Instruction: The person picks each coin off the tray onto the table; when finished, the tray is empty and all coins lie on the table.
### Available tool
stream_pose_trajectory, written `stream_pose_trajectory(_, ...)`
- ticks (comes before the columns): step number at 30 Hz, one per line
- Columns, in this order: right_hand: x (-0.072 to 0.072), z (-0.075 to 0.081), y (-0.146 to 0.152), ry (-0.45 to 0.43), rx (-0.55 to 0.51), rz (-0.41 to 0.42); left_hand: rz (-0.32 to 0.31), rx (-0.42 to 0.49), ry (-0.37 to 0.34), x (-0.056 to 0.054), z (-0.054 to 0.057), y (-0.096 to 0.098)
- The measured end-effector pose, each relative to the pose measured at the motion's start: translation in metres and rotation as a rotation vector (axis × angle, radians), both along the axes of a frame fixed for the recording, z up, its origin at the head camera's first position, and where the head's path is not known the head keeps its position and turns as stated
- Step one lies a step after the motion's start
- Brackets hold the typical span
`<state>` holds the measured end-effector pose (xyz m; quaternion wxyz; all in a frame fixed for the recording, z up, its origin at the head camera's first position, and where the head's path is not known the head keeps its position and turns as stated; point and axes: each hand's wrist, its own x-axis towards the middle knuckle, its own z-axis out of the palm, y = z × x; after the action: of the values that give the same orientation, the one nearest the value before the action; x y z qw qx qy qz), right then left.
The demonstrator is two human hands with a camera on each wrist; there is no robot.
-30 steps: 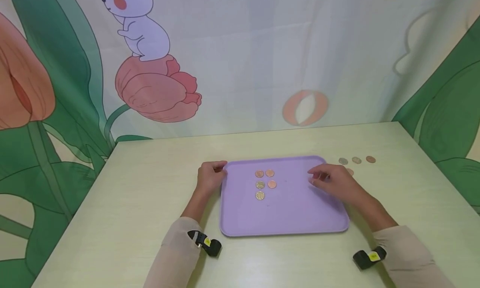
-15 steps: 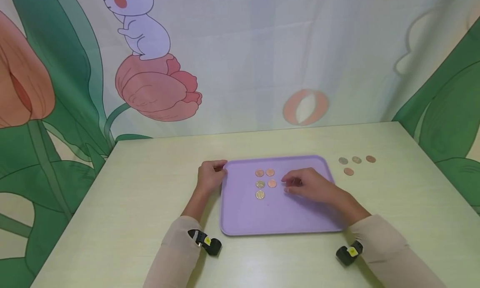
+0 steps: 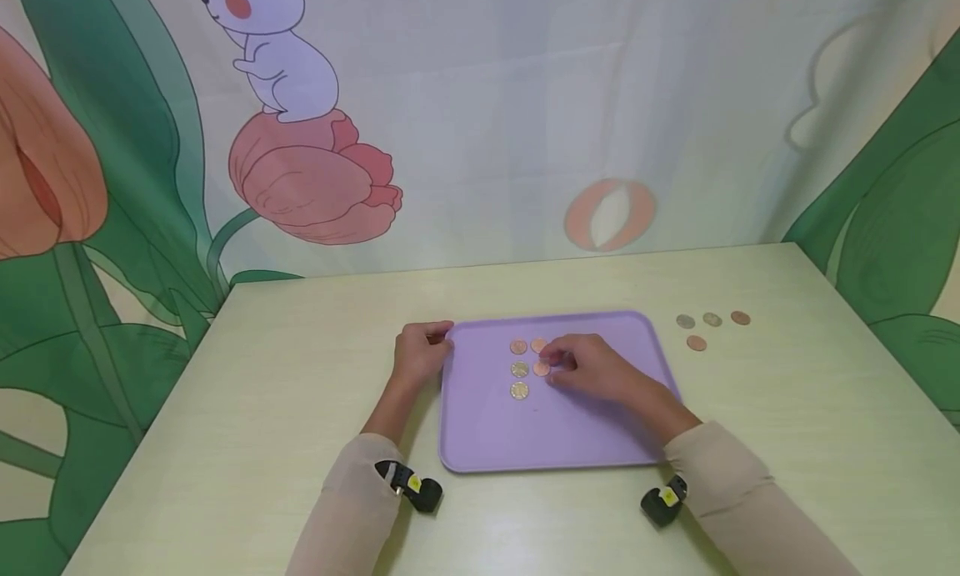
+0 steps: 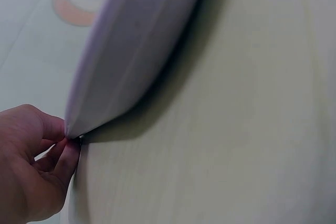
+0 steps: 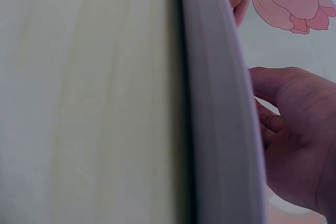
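Observation:
My left hand (image 3: 422, 353) pinches the far-left corner of a purple tray (image 3: 480, 434). The left wrist view has the left hand (image 4: 37, 163) with fingertips at the tray's rim (image 4: 118, 56). On the tray, several copper and gold-coloured coins lie in two short columns. My right hand (image 3: 592, 368) is over the tray, its finger and thumb apart on either side of a copper coin (image 3: 541, 368). Another copper coin (image 3: 537, 345) is partly covered by its fingers. In the right wrist view, the tray's side wall hides the fingertips of the right hand (image 5: 299, 129).
Right of the tray, a silver coin (image 3: 686, 321), a gold-toned coin (image 3: 712, 319) and two copper coins, one nearer (image 3: 697, 343) and one farther (image 3: 741, 318), lie on the pale wooden table (image 3: 300, 376). Behind the table hangs a printed curtain (image 3: 480, 126).
From the tray's right side, my right hand has moved left to the copper coin. The coins have kept their places, and my left hand stays at the tray's corner.

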<state>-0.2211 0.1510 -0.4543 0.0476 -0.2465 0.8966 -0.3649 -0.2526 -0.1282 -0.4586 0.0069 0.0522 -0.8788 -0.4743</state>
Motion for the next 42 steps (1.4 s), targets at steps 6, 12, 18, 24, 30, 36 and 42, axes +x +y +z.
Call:
stream_pose_trajectory(6, -0.001, -0.005, -0.003, 0.026, -0.019, -0.034, 0.013, 0.0, -0.016, 0.0, 0.001, 0.001)
stream_pose_trajectory(12, 0.0, -0.006, -0.007, 0.028, -0.03, -0.077, 0.005, -0.011, -0.011, 0.0, 0.001, 0.001)
stream_pose_trajectory(18, 0.0, -0.006, -0.01, 0.04, 0.002, -0.093, 0.011, -0.011, 0.021, 0.002, 0.001, 0.001)
stream_pose_trajectory(24, 0.0, -0.006, -0.01, 0.063, 0.028, -0.092, 0.009, 0.001, 0.013, 0.002, 0.001, 0.001)
stream_pose_trajectory(30, -0.001, -0.003, -0.011, 0.056, 0.076, -0.089, 0.007, -0.009, 0.007, 0.0, 0.001, 0.001)
stream_pose_trajectory(36, -0.002, 0.0, -0.012, 0.037, 0.094, -0.073, 0.009, -0.021, 0.007, 0.0, 0.003, 0.002)
stream_pose_trajectory(42, 0.0, 0.001, -0.01, 0.042, 0.082, -0.048, 0.011, -0.027, -0.006, 0.0, 0.003, 0.002)
